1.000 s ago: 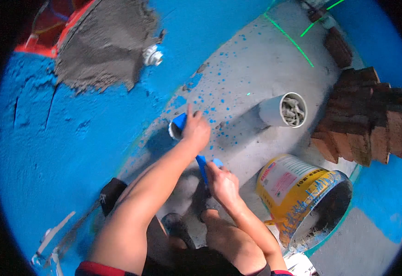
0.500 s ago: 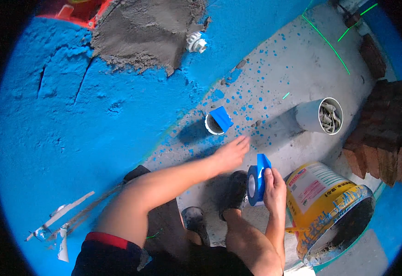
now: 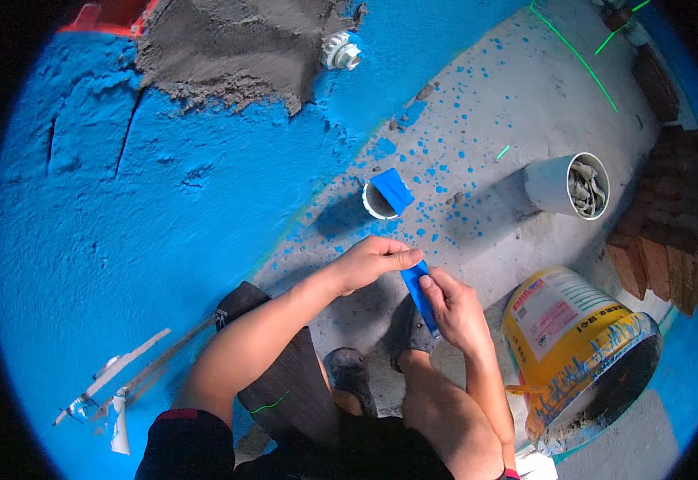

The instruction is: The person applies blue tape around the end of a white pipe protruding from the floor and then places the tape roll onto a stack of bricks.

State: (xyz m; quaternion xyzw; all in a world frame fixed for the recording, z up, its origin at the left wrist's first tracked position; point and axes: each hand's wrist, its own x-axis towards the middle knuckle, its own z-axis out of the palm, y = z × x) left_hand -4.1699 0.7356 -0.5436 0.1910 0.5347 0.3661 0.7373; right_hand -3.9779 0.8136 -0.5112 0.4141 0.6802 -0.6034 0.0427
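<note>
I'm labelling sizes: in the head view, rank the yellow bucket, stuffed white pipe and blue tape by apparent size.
1. Yellow bucket
2. Stuffed white pipe
3. Blue tape, partly covered by the right hand

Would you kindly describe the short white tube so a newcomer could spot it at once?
From the large, rough blue wall, follow its edge to the blue-spattered grey floor. Near that edge stands the short white round tube. A blue strip partly covers its mouth, whereas the longer white cylinder is stuffed with crumpled material.
</note>
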